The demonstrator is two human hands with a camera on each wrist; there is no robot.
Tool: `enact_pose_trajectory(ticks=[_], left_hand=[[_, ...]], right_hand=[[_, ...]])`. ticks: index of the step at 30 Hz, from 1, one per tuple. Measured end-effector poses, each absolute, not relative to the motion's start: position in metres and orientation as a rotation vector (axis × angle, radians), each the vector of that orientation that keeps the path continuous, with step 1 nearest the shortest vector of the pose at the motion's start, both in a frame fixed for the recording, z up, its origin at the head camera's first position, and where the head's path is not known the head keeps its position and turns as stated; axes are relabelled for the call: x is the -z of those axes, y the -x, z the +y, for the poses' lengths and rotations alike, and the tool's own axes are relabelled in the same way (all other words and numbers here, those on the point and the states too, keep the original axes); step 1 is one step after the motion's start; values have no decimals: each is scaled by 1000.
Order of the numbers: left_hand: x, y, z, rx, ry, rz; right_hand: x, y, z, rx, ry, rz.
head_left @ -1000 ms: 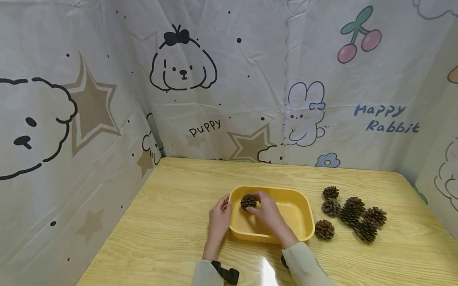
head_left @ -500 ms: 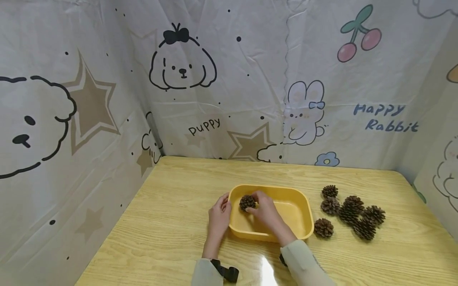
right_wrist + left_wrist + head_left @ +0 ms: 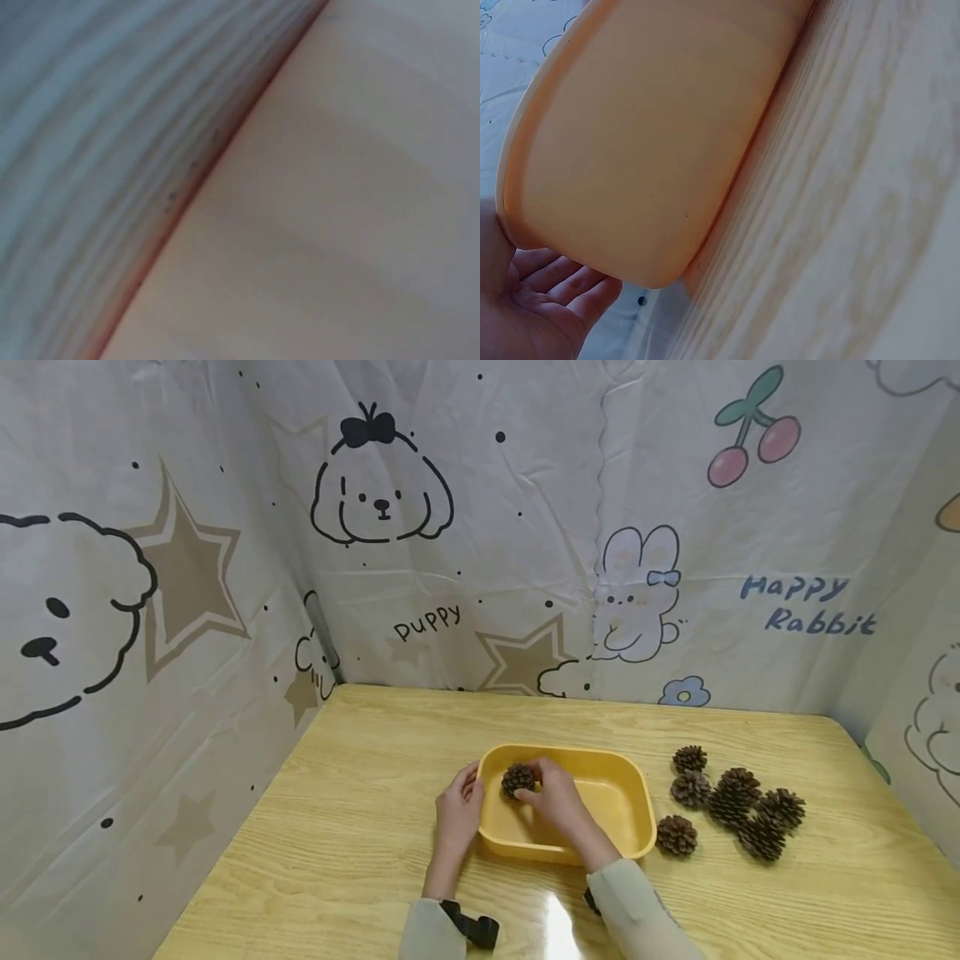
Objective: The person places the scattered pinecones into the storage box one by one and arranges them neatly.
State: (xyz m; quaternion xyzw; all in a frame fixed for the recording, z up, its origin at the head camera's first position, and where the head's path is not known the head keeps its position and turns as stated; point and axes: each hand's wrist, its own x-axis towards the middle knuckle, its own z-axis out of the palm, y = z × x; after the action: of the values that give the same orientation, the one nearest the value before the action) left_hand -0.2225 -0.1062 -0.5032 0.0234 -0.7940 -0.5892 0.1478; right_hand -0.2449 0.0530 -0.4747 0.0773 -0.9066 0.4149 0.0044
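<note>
Right hand [image 3: 557, 797]: pinching a round, brown, scaly pinecone [image 3: 516, 782]
Pinecone: within a yellow, rounded-rectangular plastic tray [image 3: 613, 812], near its left end
Left hand [image 3: 458, 814]: fingers relaxed, touching that end from outside

- A pale grey-green left sleeve [image 3: 431, 933] is being worn down to the wrist.
- A matching right sleeve [image 3: 637, 906] is being worn on the other side.
- A black strap [image 3: 452, 910] is being worn at the left sleeve's edge, and a chunky black device [image 3: 483, 932] is being carried on its inner side.
- A small dark piece [image 3: 591, 901] is being shown by the right sleeve's edge, its full shape being hidden.
- The left hand [image 3: 458, 814] and right hand [image 3: 561, 800] are being left bare.
</note>
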Motion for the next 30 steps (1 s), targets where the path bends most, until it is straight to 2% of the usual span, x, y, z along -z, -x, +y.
enact_pose_trajectory(ticks=[30], left_hand=[[502, 222, -106, 1700, -82, -2295]], right_hand=[[475, 247, 56, -1439, -169, -2900]])
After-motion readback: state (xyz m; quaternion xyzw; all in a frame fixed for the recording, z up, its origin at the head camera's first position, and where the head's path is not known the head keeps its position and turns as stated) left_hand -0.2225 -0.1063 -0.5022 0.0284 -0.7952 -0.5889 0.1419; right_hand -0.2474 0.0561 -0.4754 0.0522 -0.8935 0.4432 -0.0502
